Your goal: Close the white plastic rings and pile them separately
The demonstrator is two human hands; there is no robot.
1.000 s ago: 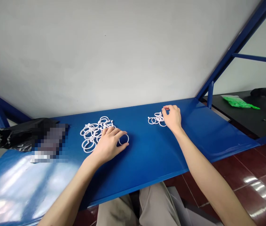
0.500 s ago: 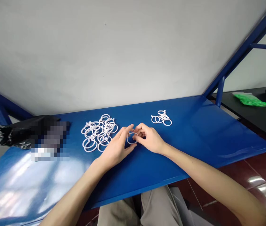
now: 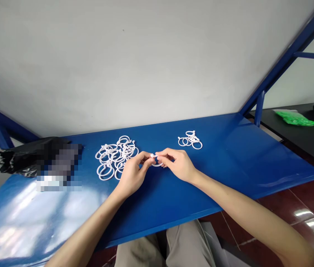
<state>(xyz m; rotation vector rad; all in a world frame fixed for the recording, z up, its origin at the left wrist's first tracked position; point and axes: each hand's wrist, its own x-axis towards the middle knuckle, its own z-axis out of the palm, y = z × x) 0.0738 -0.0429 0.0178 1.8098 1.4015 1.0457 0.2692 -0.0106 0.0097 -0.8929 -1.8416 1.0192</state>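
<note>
My left hand (image 3: 132,172) and my right hand (image 3: 178,164) meet over the middle of the blue table (image 3: 229,163). Both pinch one white plastic ring (image 3: 156,160) between thumb and fingertips, held just above the surface. A big heap of white rings (image 3: 112,157) lies right beside my left hand. A small cluster of rings (image 3: 190,140) lies farther back, beyond my right hand.
A crumpled black plastic bag (image 3: 29,157) sits at the far left by the white wall. To the right, past a blue frame post (image 3: 259,104), a black table carries a green bag (image 3: 296,118). The blue table's front edge is close to my lap.
My right hand left the small cluster and came to the middle. My left hand lifted a ring off the table edge of the heap, and both hands now pinch it.
</note>
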